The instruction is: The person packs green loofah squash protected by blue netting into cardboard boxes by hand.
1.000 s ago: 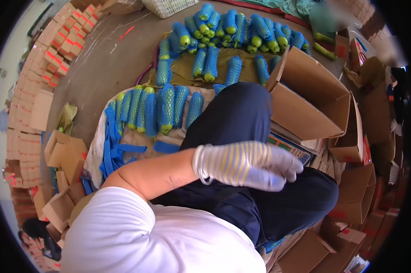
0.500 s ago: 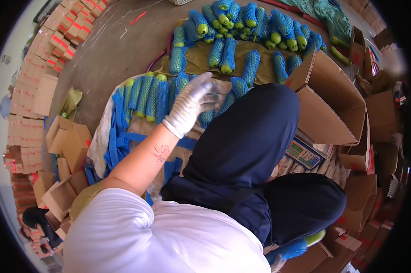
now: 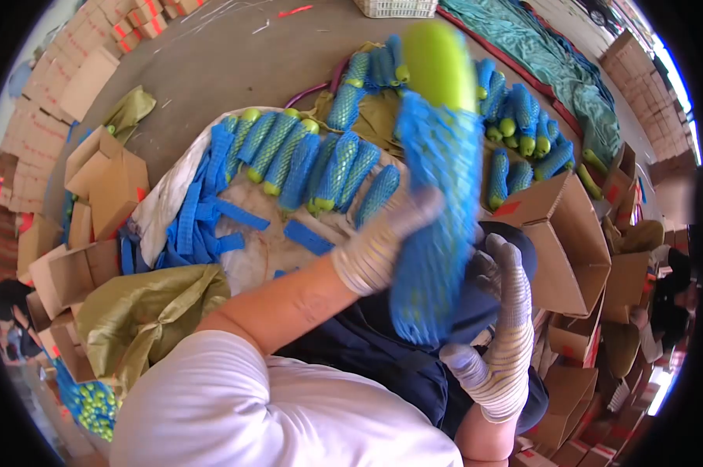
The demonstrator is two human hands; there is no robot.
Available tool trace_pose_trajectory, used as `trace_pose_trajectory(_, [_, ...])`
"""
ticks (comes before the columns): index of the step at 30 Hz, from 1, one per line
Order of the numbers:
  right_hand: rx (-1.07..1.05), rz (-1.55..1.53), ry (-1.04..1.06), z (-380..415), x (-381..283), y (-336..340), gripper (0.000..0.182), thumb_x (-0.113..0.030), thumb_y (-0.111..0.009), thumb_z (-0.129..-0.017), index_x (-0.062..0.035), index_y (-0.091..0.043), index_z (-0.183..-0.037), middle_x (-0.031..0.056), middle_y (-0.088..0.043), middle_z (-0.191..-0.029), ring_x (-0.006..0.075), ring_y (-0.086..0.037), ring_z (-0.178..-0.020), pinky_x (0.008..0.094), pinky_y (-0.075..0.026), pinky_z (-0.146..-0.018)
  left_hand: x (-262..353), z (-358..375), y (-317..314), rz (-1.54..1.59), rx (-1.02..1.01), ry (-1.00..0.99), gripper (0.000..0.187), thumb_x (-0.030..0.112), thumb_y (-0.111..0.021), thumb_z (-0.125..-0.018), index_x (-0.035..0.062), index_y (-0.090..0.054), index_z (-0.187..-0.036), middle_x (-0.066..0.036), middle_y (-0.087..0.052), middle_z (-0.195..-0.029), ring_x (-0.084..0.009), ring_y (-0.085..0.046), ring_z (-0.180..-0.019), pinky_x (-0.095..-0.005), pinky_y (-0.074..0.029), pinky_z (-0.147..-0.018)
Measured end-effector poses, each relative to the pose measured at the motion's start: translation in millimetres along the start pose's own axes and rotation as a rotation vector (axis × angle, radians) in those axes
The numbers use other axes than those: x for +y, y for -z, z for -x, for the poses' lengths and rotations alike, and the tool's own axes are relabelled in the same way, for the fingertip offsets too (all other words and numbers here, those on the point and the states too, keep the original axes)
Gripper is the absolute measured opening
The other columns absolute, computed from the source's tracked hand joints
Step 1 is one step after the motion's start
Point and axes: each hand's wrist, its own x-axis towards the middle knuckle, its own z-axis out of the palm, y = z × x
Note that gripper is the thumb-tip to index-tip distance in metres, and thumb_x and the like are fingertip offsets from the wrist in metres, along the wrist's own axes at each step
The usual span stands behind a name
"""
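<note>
A large green gourd (image 3: 442, 66) stands upright close to the camera, its lower part inside a blue foam net sleeve (image 3: 437, 226). My left hand (image 3: 383, 245), in a whitish striped glove, grips the sleeved gourd from its left side; some of its fingers are hidden. My right hand (image 3: 501, 350), gloved alike, is open just right of the sleeve's lower end, thumb and fingers apart. Beyond my left hand, a row of sleeved gourds (image 3: 332, 175) lies on a pale cloth (image 3: 250, 198). Flat blue net sleeves (image 3: 192, 226) are heaped at its left.
More sleeved gourds (image 3: 523, 117) lie farther back. An open cardboard box (image 3: 554, 241) stands on my right, and several boxes (image 3: 106, 183) are on my left beside an olive sack (image 3: 153, 315). A white crate (image 3: 398, 8) is at the far edge, near a green tarp (image 3: 523, 47).
My right hand has come up from low beside my leg, and a sleeved gourd is now raised in front of me. My left hand has closed on it. The view has turned.
</note>
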Motion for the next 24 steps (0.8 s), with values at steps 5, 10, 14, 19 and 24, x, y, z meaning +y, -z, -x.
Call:
trace_pose_trajectory(5, [0.193,0.005,-0.101,2.2,11.1,20.3,0.094,-0.060,-0.063,-0.082,0.0000,-0.028,-0.147,0.0208,-0.044,-0.141,0.0292,-0.050,-0.122,0.0407,-0.036,-0.102,47.5,46.4,211.0,0.136,0.546,-0.147,0.062,0.051,-0.069,-0.081,0.0053,-0.053,-0.119,-0.011,-0.062,-0.107,-0.0258,-0.065,-0.081,-0.0422,-0.056,-0.077])
trace_pose_trajectory(10, [0.372,0.298,-0.235,62.8,85.9,125.6,0.064,-0.038,-0.050,-0.097,-0.0019,-0.030,-0.147,0.0173,-0.046,-0.139,0.0294,-0.050,-0.122,0.0403,-0.038,-0.103,25.9,142.6,394.7,0.008,1.252,-0.185,0.061,0.042,-0.076,-0.076,0.0076,-0.054,-0.122,-0.009,-0.062,-0.106,-0.0269,-0.060,-0.093,-0.0422,-0.051,-0.086])
trace_pose_trajectory(14, [0.506,0.404,-0.366,110.9,115.2,177.4,0.054,-0.029,-0.048,-0.099,0.0006,-0.036,-0.143,0.0156,-0.049,-0.135,0.0259,-0.050,-0.121,0.0382,-0.037,-0.103,16.9,172.1,404.2,-0.101,1.633,-0.238,0.070,0.039,-0.079,-0.073,0.0034,-0.051,-0.127,-0.011,-0.062,-0.113,-0.0294,-0.060,-0.096,-0.0427,-0.050,-0.090])
trace_pose_trajectory(19, [0.669,0.520,-0.543,156.3,140.8,206.4,0.046,-0.021,-0.049,-0.099,-0.0002,-0.042,-0.139,0.0127,-0.052,-0.132,0.0213,-0.051,-0.118,0.0345,-0.038,-0.103,12.1,212.3,459.4,-0.575,2.104,0.152,0.083,0.041,-0.080,-0.070,0.0021,-0.044,-0.134,-0.015,-0.060,-0.121,-0.0334,-0.059,-0.106,-0.0433,-0.047,-0.095])
trace_pose_trajectory(24, [0.660,0.492,-0.833,210.7,158.1,245.0,0.048,-0.021,-0.054,-0.097,-0.0018,-0.043,-0.140,0.0098,-0.052,-0.131,0.0177,-0.051,-0.113,0.0299,-0.038,-0.098,39.3,147.8,399.6,-1.834,1.649,0.374,0.071,0.039,-0.072,-0.076,0.0053,-0.047,-0.133,-0.023,-0.054,-0.126,-0.0399,-0.050,-0.118,-0.0451,-0.039,-0.102])
